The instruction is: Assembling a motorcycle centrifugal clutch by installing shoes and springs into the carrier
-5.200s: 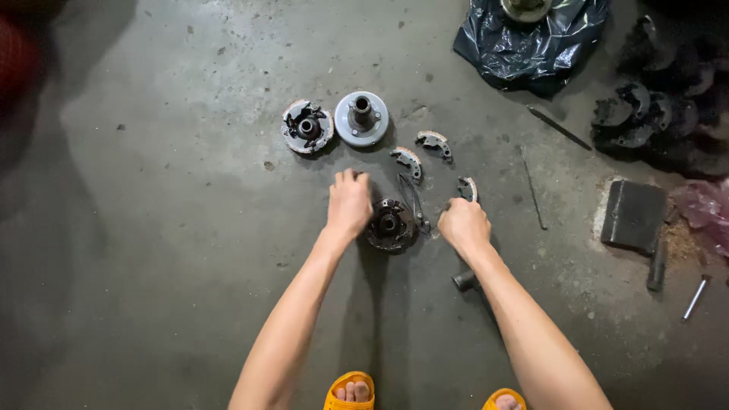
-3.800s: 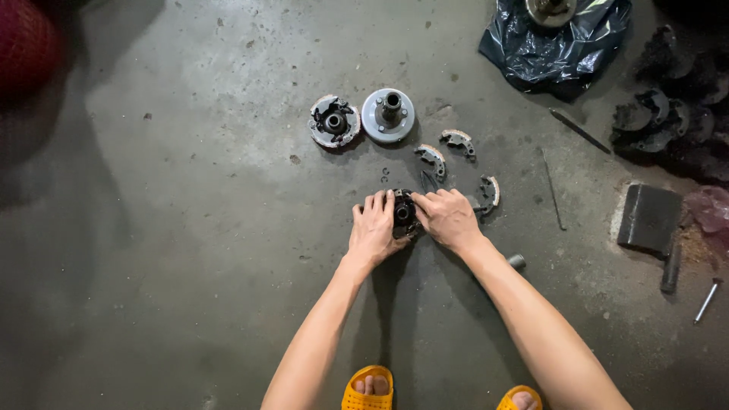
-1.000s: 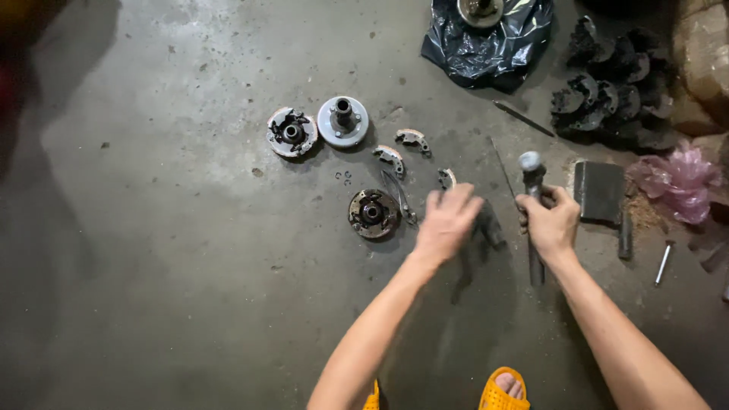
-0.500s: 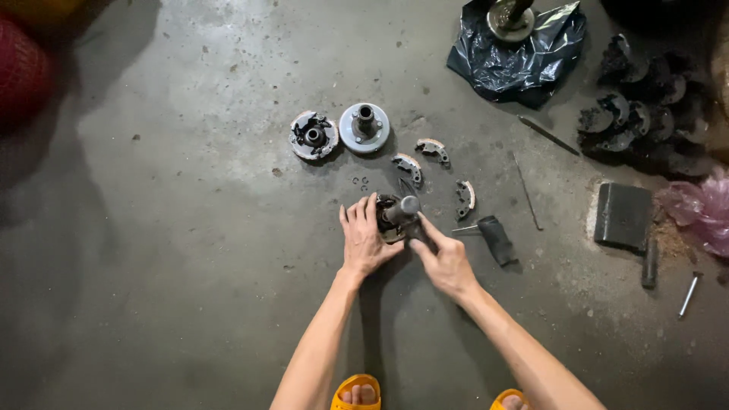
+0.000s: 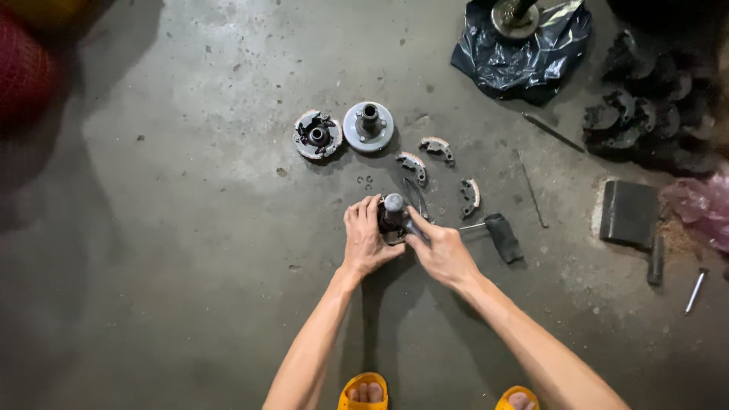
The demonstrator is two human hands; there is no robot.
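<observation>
Head view, concrete floor [image 5: 190, 250]. Both hands met over a dark round metal hub [image 5: 392, 225] lying on the floor just below a loose scatter of parts. A grey cylindrical socket tool [image 5: 394, 205] stood on the hub's centre, its long axis near upright, top end pointing toward the camera. Left hand [image 5: 363, 241] curled against the hub's left side, fingers closed on its rim. Right hand [image 5: 440, 250] closed around the tool's lower part from the right; how firmly it clamped could not be told. Most of the hub was hidden beneath the two hands, so its face could not be made out.

Above the hands: a toothed round clutch plate [image 5: 317, 135] and just beside it a pale disc with a raised central post [image 5: 367, 126]. Three curved shoe pieces lay between: one [image 5: 413, 164], one [image 5: 437, 147], one [image 5: 471, 194]. Tiny rings [image 5: 366, 181] were too small to identify. A black-handled tool [image 5: 501, 237] lay just right of the right hand. A thin rod [image 5: 530, 188] ran lengthwise farther right.

Top edge: crumpled black plastic bag [image 5: 524, 61], cut off by the frame. Right: dark heap of parts [image 5: 653, 114], in shadow, indistinct; flat dark block [image 5: 629, 212]; pink plastic [image 5: 702, 209], cut off. No labels legible. Orange sandals [image 5: 363, 391] at the bottom edge, partly cut
</observation>
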